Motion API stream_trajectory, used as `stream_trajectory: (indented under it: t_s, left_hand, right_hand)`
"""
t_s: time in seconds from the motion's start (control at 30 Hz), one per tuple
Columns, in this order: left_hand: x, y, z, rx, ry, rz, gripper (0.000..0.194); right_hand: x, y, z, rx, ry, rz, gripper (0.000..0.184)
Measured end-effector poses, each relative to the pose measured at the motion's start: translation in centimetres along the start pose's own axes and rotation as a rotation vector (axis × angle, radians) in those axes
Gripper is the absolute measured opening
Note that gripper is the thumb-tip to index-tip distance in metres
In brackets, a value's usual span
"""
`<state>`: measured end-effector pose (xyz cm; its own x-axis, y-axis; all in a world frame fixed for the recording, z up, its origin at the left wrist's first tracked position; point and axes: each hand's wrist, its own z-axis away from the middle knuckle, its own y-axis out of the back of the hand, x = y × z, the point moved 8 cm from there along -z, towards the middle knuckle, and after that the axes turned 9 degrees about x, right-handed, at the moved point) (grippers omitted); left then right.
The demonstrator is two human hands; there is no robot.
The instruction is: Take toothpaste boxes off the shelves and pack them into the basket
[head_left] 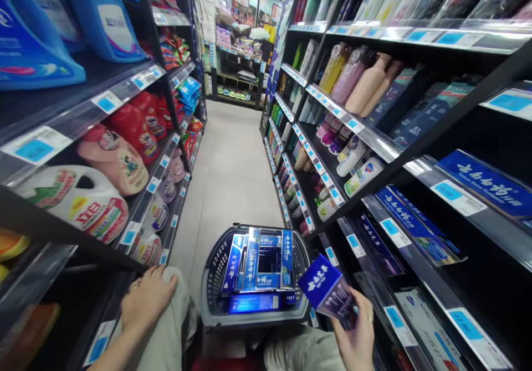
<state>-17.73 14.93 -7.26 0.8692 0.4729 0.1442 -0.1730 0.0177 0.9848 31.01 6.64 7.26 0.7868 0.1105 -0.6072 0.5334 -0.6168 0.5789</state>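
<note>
My right hand (pixel 358 326) grips a toothbrush pack (pixel 326 288) with a blue top and a clear lower part, tilted just right of the basket's rim. My left hand (pixel 149 296) lies on my left knee with its fingers stretched out, holding nothing. Between my knees stands a dark grey shopping basket (pixel 214 318). Several blue toothpaste boxes (pixel 251 266) are inside it, some upright along the sides and others laid across each other. One more blue box (pixel 254 303) lies flat at the near end.
To my right, shelves carry blue toothpaste boxes (pixel 486 180) and, farther along, bottles (pixel 369 86). On the left shelves stand blue detergent jugs (pixel 102 16) and a white jug (pixel 78 199). The tiled aisle floor (pixel 233 160) runs ahead to a display rack (pixel 239 72).
</note>
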Motion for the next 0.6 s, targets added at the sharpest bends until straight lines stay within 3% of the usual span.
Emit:
stream_trajectory:
  t_s: [0.1,0.17,0.23,0.43,0.6]
  left_hand:
    - [-0.2,-0.3,-0.1,0.028,-0.002,0.012,0.051]
    - [-0.3,-0.5,-0.2,0.058,-0.005,0.008,0.051]
    - [-0.3,-0.7,-0.3,0.084,-0.01,0.005,0.05]
    - [-0.4,-1.1,-0.4,0.127,-0.007,-0.004,0.048]
    - [-0.5,-1.2,-0.5,0.114,-0.005,-0.036,0.048]
  right_hand:
    - [-2.3,0.0,-1.0,-0.106,0.249,0.113,0.049]
    - [-1.9,-2.4,0.4,-0.278,0.335,0.183,0.055]
    - [-0.3,-6.1,3.2,-0.461,0.379,0.252,0.064]
    - [6.1,-17.8,13.2,-0.797,0.244,0.504,0.074]
    - [7.9,-23.2,16.6,-0.876,0.167,0.633,0.069]
